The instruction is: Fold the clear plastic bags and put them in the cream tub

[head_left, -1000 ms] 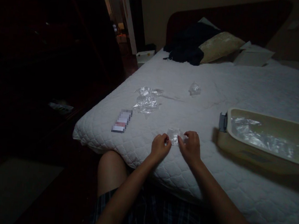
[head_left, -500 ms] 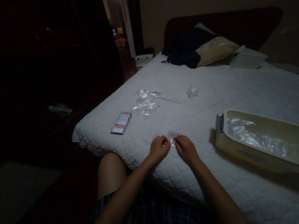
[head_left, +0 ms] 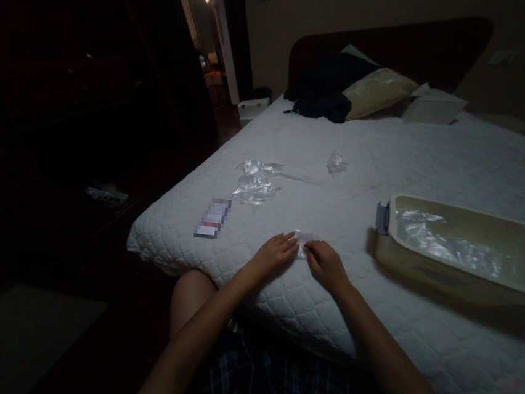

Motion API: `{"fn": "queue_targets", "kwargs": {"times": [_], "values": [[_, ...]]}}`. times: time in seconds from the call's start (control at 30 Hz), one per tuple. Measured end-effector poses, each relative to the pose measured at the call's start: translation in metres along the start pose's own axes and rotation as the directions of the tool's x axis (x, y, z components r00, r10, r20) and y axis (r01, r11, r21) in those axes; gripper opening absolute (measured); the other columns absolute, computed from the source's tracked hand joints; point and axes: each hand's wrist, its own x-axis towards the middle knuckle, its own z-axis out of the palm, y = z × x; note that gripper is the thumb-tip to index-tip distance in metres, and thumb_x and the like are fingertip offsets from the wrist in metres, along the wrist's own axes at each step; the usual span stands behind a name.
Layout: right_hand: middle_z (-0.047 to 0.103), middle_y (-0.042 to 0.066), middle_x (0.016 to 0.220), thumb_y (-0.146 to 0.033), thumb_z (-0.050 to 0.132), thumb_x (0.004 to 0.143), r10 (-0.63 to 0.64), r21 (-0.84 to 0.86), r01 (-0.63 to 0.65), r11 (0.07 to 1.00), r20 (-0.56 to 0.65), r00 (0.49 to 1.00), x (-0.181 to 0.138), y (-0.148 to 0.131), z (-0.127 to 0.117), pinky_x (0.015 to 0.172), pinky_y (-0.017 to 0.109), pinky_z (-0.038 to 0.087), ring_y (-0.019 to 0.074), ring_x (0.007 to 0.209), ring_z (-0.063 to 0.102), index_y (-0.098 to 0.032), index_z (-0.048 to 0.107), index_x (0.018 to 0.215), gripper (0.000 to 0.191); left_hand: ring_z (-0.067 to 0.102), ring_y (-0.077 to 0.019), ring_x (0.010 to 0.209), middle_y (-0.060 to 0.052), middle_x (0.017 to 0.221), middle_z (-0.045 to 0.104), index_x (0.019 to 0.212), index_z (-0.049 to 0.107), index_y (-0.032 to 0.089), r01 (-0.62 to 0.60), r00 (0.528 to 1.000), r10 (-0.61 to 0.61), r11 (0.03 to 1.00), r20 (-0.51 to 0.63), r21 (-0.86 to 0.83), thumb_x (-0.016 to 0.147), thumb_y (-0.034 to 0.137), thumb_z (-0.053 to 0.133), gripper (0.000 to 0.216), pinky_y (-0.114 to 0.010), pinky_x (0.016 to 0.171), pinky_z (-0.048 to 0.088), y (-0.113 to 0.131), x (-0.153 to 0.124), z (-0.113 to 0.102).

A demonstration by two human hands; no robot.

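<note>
A small clear plastic bag (head_left: 303, 238) lies on the white quilted bed between my hands. My left hand (head_left: 276, 251) rests with its fingers stretched out and flat, the tips on the left side of the bag. On the other side, my right hand (head_left: 327, 262) has its thumb and fingers pinched together at the bag's right edge. Farther up the bed are several crumpled clear plastic bags (head_left: 258, 183) and one more crumpled bag (head_left: 337, 163) to their right.
To my right stands a beige plastic bin (head_left: 427, 268) with a grey latch and clear plastic bags (head_left: 444, 239) inside. A blurred-out rectangular item (head_left: 213, 218) lies left of my hands. Dark cloth (head_left: 327, 82), a tan pillow (head_left: 379, 92) and a white box (head_left: 436, 105) sit by the headboard.
My left hand has gone from a closed pinch to fingers laid out flat on the bag. The bag looks more spread out. My right hand stays pinched in about the same place.
</note>
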Motion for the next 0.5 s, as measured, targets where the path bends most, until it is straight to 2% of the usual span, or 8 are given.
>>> {"fn": "queue_targets", "kwargs": {"times": [0.17, 0.33, 0.4, 0.5], "values": [[0.062, 0.008, 0.088, -0.020, 0.042, 0.081, 0.069, 0.093, -0.063, 0.994, -0.067, 0.995, -0.002, 0.002, 0.001, 0.076, 0.036, 0.046, 0.0198, 0.083, 0.057, -0.019, 0.058, 0.091, 0.019, 0.040, -0.0182, 0.120, -0.009, 0.118, 0.055, 0.115, 0.049, 0.017, 0.054, 0.998, -0.057, 0.993, -0.027, -0.102, 0.082, 0.016, 0.045, 0.033, -0.037, 0.097, 0.036, -0.007, 0.001, 0.015], [0.063, 0.007, 0.092, -0.027, 0.045, 0.080, 0.202, 0.178, -0.176, 0.968, -0.139, 0.970, -0.004, 0.003, -0.002, 0.077, 0.035, 0.047, 0.0192, 0.085, 0.059, -0.019, 0.058, 0.093, 0.020, 0.047, -0.0174, 0.114, -0.007, 0.113, 0.059, 0.107, 0.056, 0.019, 0.197, 0.971, -0.225, 0.943, -0.078, -0.267, 0.081, 0.017, 0.047, 0.027, -0.037, 0.095, 0.038, -0.007, -0.002, 0.023], [0.063, 0.008, 0.096, -0.031, 0.050, 0.078, 0.191, 0.177, -0.164, 0.970, -0.147, 0.970, -0.004, 0.003, -0.004, 0.080, 0.036, 0.046, 0.0199, 0.089, 0.058, -0.019, 0.058, 0.098, 0.025, 0.049, -0.0164, 0.111, -0.007, 0.111, 0.060, 0.105, 0.057, 0.019, 0.245, 0.952, -0.292, 0.909, -0.095, -0.338, 0.080, 0.017, 0.048, 0.027, -0.035, 0.095, 0.038, -0.005, 0.000, 0.023], [0.060, 0.009, 0.108, -0.039, 0.060, 0.071, 0.106, 0.123, -0.088, 0.988, -0.143, 0.984, -0.004, 0.005, -0.005, 0.087, 0.040, 0.043, 0.0230, 0.100, 0.055, -0.020, 0.054, 0.108, 0.043, 0.054, -0.0153, 0.103, -0.005, 0.107, 0.061, 0.103, 0.059, 0.019, 0.318, 0.909, -0.403, 0.838, -0.108, -0.443, 0.080, 0.019, 0.048, 0.026, -0.031, 0.092, 0.040, -0.001, 0.003, 0.021]]}}
